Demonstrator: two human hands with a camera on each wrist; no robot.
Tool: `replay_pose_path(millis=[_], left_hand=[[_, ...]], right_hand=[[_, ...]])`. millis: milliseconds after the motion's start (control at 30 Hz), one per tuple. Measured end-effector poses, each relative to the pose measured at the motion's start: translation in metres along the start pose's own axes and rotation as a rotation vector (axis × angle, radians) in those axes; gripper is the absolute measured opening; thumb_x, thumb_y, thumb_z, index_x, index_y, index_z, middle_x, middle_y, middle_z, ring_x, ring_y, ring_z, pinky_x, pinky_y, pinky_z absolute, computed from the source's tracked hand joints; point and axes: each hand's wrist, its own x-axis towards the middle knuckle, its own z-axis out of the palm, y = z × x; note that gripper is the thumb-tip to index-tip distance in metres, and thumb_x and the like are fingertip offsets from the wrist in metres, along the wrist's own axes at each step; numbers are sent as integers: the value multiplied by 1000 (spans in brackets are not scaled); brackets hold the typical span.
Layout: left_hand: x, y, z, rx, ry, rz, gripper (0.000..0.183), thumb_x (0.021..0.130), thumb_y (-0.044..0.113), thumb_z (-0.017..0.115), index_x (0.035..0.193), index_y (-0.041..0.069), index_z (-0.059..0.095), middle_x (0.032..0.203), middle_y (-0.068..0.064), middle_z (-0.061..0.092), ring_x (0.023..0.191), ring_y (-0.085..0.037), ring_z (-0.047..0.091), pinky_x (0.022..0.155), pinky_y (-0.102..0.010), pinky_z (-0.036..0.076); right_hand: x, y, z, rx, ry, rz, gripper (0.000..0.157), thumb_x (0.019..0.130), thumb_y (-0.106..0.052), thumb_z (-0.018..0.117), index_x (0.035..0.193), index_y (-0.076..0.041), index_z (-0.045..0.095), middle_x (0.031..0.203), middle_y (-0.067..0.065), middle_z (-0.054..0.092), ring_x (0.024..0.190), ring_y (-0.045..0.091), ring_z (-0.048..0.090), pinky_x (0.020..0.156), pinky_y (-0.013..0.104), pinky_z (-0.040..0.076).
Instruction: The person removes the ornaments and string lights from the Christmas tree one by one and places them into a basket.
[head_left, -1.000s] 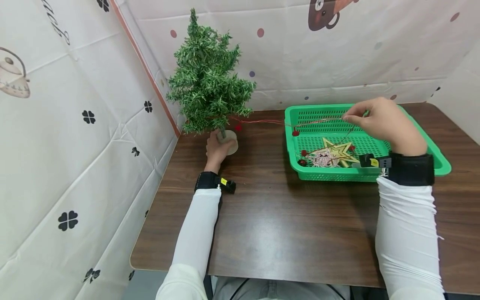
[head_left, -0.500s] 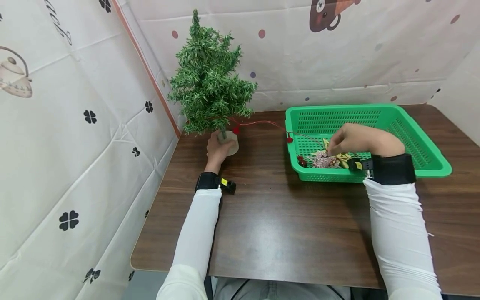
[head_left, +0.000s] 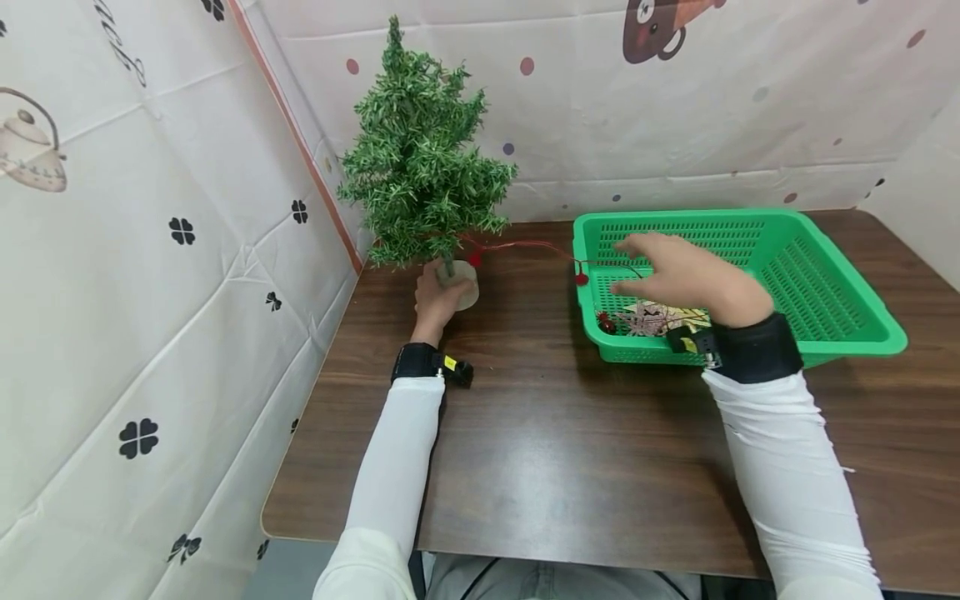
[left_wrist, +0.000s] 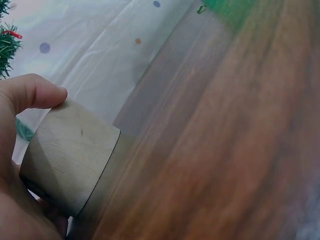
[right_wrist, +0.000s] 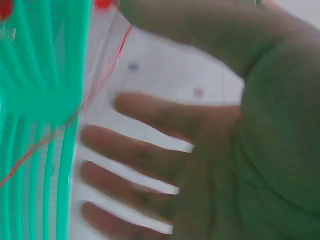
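A small artificial Christmas tree (head_left: 423, 167) stands at the back left of the table. My left hand (head_left: 437, 302) grips its round, pale base (left_wrist: 75, 155), thumb on the top edge and fingers round the side. My right hand (head_left: 686, 279) is spread over the green basket (head_left: 847, 292), thumb and fingers apart with nothing between them. From the tree a thin red string (head_left: 525, 244) with red pieces on it runs over the basket's left rim. Below my right hand lie a pink glittery ornament (head_left: 648, 318) and a gold star, partly hidden by the hand.
A dark red ball (head_left: 606, 323) lies in the basket's front left corner. The brown wooden table (head_left: 540, 450) stretches in front of the tree and basket. White patterned sheeting (head_left: 600, 125) hangs behind and to the left.
My right hand has come down and left from over the basket, let go of the red string and spread its fingers. The string now sags into the basket. My left hand stays on the base.
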Motion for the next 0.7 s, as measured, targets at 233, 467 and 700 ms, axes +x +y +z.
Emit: replay_pose_path(millis=[233,467,700], left_hand=[[1,-1,0,18,20,14,78,89,39,72,156,22,36,157,-16,35,146,-43,28,120,-64,15],[0,-2,2,29,12,-14,77,91,39,72,157,24,35,161,-14,32,151,-41,22,123,-61,10],[-2,0,1,19,23,33,73,90,39,72,154,22,39,157,-16,37,145,-44,28,120,-65,14]], right_hand=[[22,-44,25,37,93,-126,81,101,-42,62,163,-9,21,166,17,28,154,40,23,123,61,24],[36,-58,49,-16,75,-138,82,103,-35,60,165,-9,12,170,21,14,158,42,6,126,61,13],[46,-64,56,-22,109,-149,80,104,-30,58,165,-12,10,169,19,20,157,43,11,126,62,11]])
